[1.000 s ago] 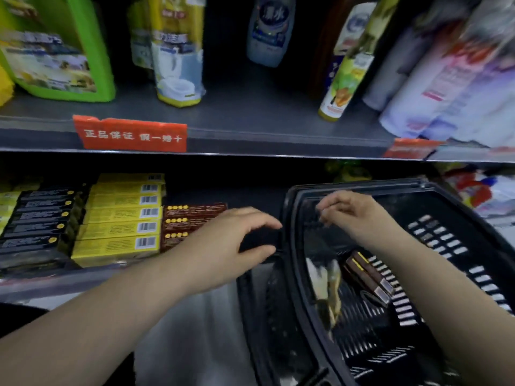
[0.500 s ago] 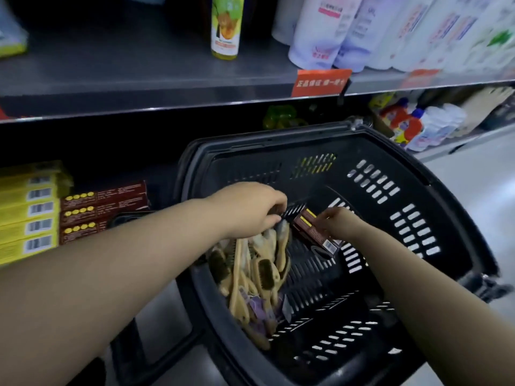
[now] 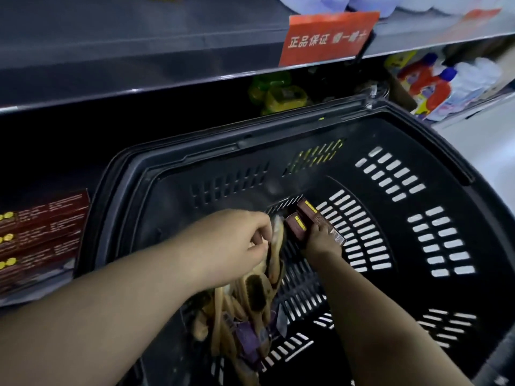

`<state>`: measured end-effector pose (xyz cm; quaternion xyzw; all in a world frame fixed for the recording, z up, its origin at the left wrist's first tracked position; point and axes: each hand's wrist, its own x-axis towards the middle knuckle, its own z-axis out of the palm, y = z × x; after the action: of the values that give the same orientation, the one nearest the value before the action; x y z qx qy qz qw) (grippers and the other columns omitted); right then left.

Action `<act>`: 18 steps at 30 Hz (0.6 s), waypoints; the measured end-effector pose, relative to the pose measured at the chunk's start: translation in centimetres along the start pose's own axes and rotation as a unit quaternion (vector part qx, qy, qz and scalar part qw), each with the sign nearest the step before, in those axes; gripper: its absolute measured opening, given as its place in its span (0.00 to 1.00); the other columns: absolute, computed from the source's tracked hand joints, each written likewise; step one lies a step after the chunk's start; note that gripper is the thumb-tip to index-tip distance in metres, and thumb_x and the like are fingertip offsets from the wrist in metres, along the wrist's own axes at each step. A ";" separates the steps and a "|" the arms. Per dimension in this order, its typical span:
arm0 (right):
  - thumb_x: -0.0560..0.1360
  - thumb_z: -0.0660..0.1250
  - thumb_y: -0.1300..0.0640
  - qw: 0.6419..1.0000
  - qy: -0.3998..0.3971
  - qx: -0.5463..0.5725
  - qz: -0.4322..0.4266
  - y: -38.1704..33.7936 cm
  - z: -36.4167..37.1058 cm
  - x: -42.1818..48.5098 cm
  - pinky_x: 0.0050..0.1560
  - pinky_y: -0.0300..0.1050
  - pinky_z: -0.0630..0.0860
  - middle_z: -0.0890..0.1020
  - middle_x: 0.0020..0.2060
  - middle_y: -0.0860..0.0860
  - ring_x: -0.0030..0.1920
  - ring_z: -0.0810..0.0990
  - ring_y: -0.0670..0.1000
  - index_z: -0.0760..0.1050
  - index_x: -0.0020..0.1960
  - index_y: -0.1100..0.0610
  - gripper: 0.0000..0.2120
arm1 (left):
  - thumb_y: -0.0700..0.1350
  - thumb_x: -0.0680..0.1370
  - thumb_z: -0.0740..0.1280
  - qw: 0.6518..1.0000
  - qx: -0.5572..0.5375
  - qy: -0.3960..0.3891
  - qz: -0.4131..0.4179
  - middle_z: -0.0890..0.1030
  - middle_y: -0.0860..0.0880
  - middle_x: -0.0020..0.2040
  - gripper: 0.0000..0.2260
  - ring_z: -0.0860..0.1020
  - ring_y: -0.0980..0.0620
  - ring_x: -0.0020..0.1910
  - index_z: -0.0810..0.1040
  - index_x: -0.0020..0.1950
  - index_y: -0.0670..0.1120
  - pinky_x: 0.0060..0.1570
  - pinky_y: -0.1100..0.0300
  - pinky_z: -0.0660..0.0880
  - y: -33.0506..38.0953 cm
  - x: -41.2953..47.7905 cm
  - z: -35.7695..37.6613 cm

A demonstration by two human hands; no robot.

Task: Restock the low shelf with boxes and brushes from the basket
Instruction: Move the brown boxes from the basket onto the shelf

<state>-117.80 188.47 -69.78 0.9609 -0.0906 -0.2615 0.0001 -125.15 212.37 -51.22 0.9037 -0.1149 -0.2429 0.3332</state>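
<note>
Down in the basket point(image 3: 278, 140), both hands work at once: a person restocking the low shelf point(image 3: 30, 298) goes for two kinds of stock in one reach, prob. to save a second dip.

The left hand point(image 3: 239, 243), over the basket's left half, has its fingers curled tight, thumb and fingertips pinching the top ends of the brushes point(image 3: 250, 299). These are a loose bundle of pale wooden ones w/ purple tags, lying along the basket's left wall. Taking them by one end looks like a way to lift the whole bundle together, not brush by brush.

The right hand point(image 3: 320, 240), lower and near the middle of the basket floor, is wrapped round the boxes point(image 3: 299, 224). Two brown ones w/ yellow labels show, side by side and touching. Whether more sit under the palm can't be told. The boxes are just right of the brush tips; contact btwn them is unclear.

Neither item is clear of the basket yet, so the step in hand reads as pick-up, w/ placing to follow.

Left of the basket, the shelf carries stacked red cartons point(image 3: 44, 227), likely the row being topped up. Beyond the basket's far rim sit yellow-green packs point(image 3: 278, 93). Above that rim a red tag point(image 3: 326, 37) hangs on the upper shelf point(image 3: 139, 65). Bottles point(image 3: 434, 82) stand past the basket's far right corner.
</note>
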 end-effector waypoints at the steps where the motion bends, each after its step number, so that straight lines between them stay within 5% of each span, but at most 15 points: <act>1: 0.78 0.61 0.57 0.999 -0.028 0.036 -0.017 -0.1 -0.5 0.1 0.60 0.48 0.73 0.68 0.67 0.58 0.62 0.73 0.54 0.60 0.71 0.58 0.24 | 0.49 0.78 0.60 1.000 -0.001 0.000 -0.007 0.76 0.61 0.47 0.07 0.74 0.63 0.48 0.75 0.54 0.56 0.49 0.59 0.76 0.0 -0.1 0.0; 3: 0.77 0.64 0.60 0.981 -0.133 0.136 -0.028 0.1 -2.5 0.2 0.54 0.38 0.76 0.74 0.63 0.58 0.53 0.78 0.46 0.66 0.69 0.60 0.21 | 0.49 0.78 0.60 0.999 -0.012 0.004 -0.029 0.76 0.61 0.46 0.07 0.75 0.63 0.47 0.75 0.53 0.56 0.49 0.58 0.76 0.0 -0.3 -0.2; 6: 0.73 0.70 0.57 0.951 -0.283 0.123 0.016 0.5 -7.1 -0.9 0.44 0.42 0.81 0.78 0.46 0.53 0.45 0.78 0.50 0.73 0.60 0.59 0.17 | 0.50 0.78 0.61 0.996 -0.041 0.011 -0.078 0.77 0.59 0.46 0.07 0.76 0.60 0.47 0.75 0.55 0.55 0.51 0.57 0.76 -0.2 -0.5 -0.4; 8: 0.74 0.69 0.58 0.923 -0.338 0.185 -0.009 0.4 -10.4 -2.9 0.43 0.42 0.80 0.78 0.46 0.50 0.44 0.78 0.50 0.73 0.59 0.58 0.14 | 0.49 0.79 0.60 0.992 -0.063 0.017 -0.105 0.78 0.58 0.49 0.10 0.77 0.58 0.48 0.75 0.59 0.53 0.50 0.60 0.75 0.0 -0.7 -0.5; 11: 0.74 0.69 0.57 0.906 -0.308 0.259 -0.134 -0.9 -14.0 -7.7 0.37 0.38 0.79 0.82 0.37 0.46 0.36 0.80 0.45 0.74 0.54 0.55 0.09 | 0.53 0.80 0.59 0.983 -0.128 0.025 -0.130 0.75 0.53 0.64 0.22 0.74 0.56 0.57 0.64 0.72 0.48 0.55 0.64 0.69 1.0 -1.3 -0.3; 13: 0.73 0.70 0.53 0.908 -0.225 0.282 -0.214 -2.3 -15.3 -12.0 0.37 0.37 0.77 0.82 0.42 0.48 0.39 0.81 0.44 0.74 0.54 0.54 0.11 | 0.59 0.78 0.60 0.952 -0.272 -0.003 -0.141 0.71 0.50 0.69 0.32 0.72 0.53 0.63 0.53 0.77 0.49 0.60 0.61 0.66 1.9 -2.0 0.4; 16: 0.75 0.67 0.51 0.868 -0.207 0.335 -0.303 -3.8 -15.4 -18.0 0.46 0.42 0.80 0.81 0.47 0.53 0.44 0.82 0.48 0.72 0.60 0.54 0.15 | 0.67 0.66 0.66 0.856 -0.486 -0.008 -0.174 0.75 0.46 0.65 0.42 0.76 0.47 0.60 0.56 0.75 0.52 0.63 0.50 0.71 2.8 -3.1 1.5; 18: 0.78 0.63 0.55 0.836 -0.231 0.359 -0.346 -4.1 -15.2 -20.4 0.48 0.39 0.79 0.80 0.48 0.53 0.45 0.81 0.47 0.72 0.62 0.55 0.13 | 0.65 0.63 0.68 0.807 -0.556 0.018 -0.199 0.80 0.44 0.56 0.40 0.81 0.45 0.52 0.63 0.70 0.50 0.53 0.50 0.78 2.8 -3.4 1.7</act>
<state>-126.74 195.34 -46.57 0.7740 0.1624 -0.4079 -0.4563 -129.10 210.64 -49.28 0.5715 0.2281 -0.3097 0.7249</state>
